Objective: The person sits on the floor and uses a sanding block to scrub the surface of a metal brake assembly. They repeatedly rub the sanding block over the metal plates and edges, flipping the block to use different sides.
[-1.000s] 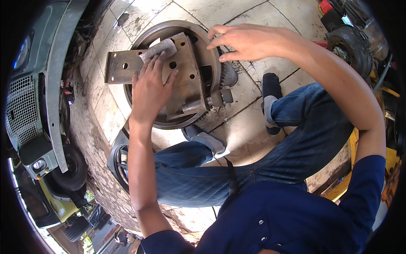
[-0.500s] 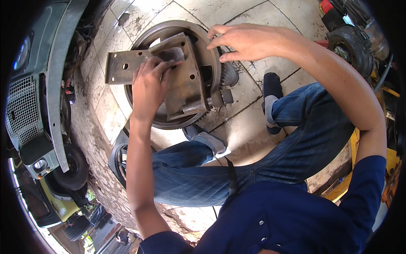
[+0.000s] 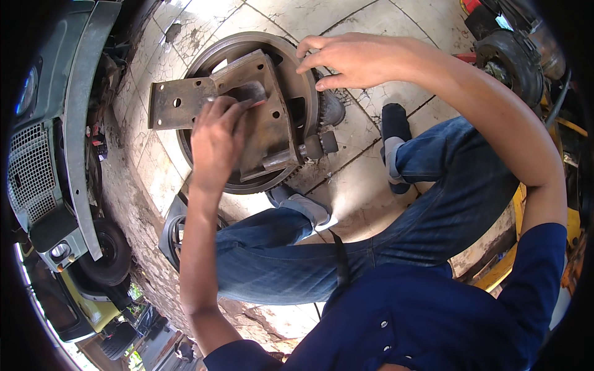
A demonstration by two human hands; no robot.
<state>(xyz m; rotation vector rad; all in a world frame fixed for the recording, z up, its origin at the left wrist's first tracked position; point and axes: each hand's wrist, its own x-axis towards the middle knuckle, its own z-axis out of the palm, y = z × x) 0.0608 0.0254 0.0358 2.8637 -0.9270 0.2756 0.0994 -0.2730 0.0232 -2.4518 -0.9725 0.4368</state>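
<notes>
A rusty metal bracket (image 3: 263,133) with bolt holes and a flat side plate (image 3: 167,108) lies on a large toothed metal wheel (image 3: 204,59). My left hand (image 3: 216,136) is closed, pressing a curled grey sheet (image 3: 250,91) with a reddish edge, which looks like sandpaper, against the bracket's face. Its fingers partly cover the sheet. My right hand (image 3: 346,62) is at the wheel's right rim, fingers apart and slightly bent, with nothing seen in them; contact with the rim is unclear. A short cylindrical pin (image 3: 318,145) sticks out of the bracket's lower right corner.
My feet and jeans (image 3: 427,161) are close below the wheel on cracked floor tiles (image 3: 365,123). A round black machine part (image 3: 510,62) and yellow metal frames (image 3: 504,269) stand at the right. At the left are a vehicle's grille (image 3: 37,164) and a tyre (image 3: 108,250).
My left hand has slid a little toward me over the bracket with the grey sheet. My right hand keeps its place by the rim. The whole view has shifted slightly.
</notes>
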